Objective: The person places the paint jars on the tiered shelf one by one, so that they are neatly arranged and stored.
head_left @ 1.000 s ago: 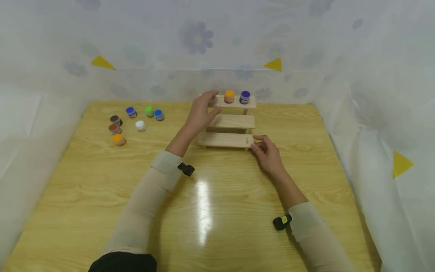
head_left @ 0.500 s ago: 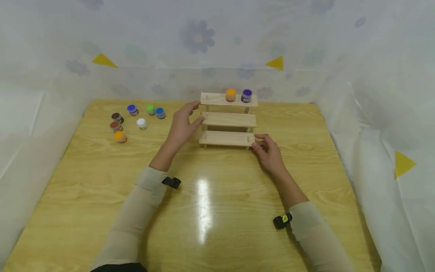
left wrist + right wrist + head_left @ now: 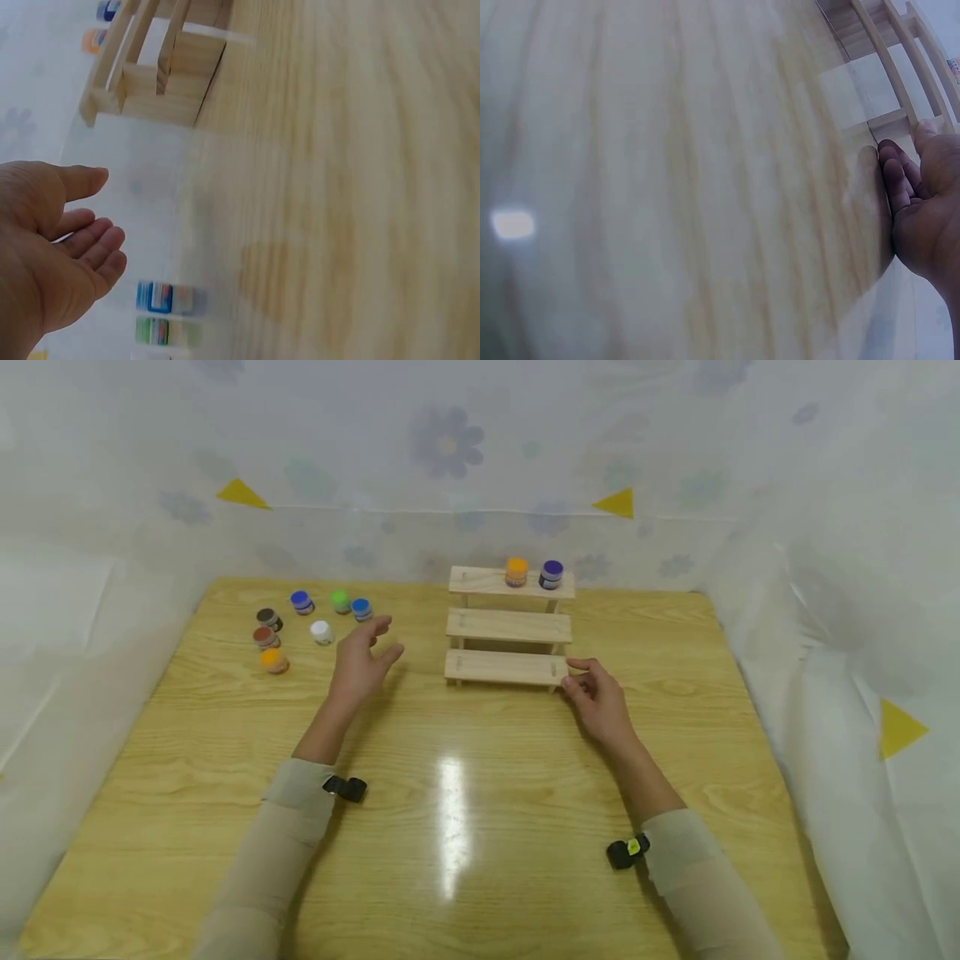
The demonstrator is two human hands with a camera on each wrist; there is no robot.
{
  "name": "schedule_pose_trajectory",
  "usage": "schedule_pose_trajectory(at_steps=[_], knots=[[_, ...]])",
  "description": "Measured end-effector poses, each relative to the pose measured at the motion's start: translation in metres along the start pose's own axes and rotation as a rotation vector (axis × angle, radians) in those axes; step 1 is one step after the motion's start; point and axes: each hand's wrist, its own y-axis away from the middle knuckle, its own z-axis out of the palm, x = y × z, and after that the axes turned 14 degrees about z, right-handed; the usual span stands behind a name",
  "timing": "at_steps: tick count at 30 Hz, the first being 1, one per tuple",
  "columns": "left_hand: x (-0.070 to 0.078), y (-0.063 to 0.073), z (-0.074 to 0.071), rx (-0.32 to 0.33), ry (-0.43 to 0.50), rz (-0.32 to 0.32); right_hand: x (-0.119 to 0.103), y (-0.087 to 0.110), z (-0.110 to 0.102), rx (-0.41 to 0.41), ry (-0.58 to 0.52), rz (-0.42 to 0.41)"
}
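- Wooden three-step rack (image 3: 510, 625): from the head view, I see the right hand (image 3: 602, 703) pinching its lower right corner; tabletop (image 3: 510, 735) separates its left edge from the relaxed, loose-fingered left hand (image 3: 357, 664).
- Left wrist: blue jar (image 3: 159, 297), green jar (image 3: 154, 331) near that hand.
- Right wrist: hand touching the rack's end.

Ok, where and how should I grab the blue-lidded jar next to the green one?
Probably pinch the blue-lidded jar across its lid, front and back, coming from above and the right: it stands upright and round, the green-lidded jar sits close on its left, and no jar stands on its right.
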Motion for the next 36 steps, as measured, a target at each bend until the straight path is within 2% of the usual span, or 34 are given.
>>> schedule_pose_trajectory(at_steps=[5,13,19,22,26,36], knots=[[-0.008,0.009,-0.013,0.052,0.009,-0.079,0.0,-0.001,-0.004,0.002,-0.006,-0.002],[-0.021,0.018,-0.025,0.189,-0.035,-0.235,0.003,-0.003,-0.008,0.0,-0.014,-0.013],[-0.029,0.02,-0.036,0.222,-0.048,-0.339,0.005,-0.003,-0.01,-0.005,-0.021,-0.02],[-0.038,0.018,-0.04,0.23,-0.062,-0.349,0.005,-0.002,-0.011,-0.01,-0.027,-0.013],[-0.047,0.014,-0.044,0.24,-0.089,-0.332,0.004,-0.001,-0.012,-0.013,-0.023,-0.008],[-0.062,-0.005,-0.046,0.255,-0.164,-0.3,0.003,0.001,-0.011,-0.013,-0.021,-0.005]])
